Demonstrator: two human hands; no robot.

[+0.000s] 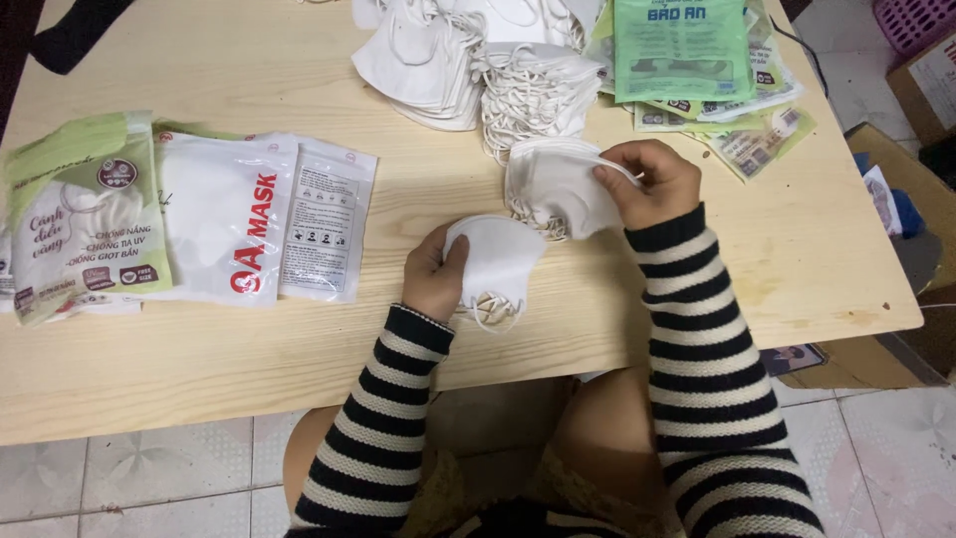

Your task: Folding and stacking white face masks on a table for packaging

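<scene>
Both hands, left [435, 273] and right [652, 184], curl their fingers shut.

A pale wooden table [299, 339] bears white masks [478, 60] and packets [189, 214].

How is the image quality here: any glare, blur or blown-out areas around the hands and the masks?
Head view: lighting is even and soft, focus sharp on the left hand and right hand. The white masks stacked at the top are bright and lose some fold detail. Mild sheen shows on the plastic packets. Faint shadows lie on the wooden table.
</scene>
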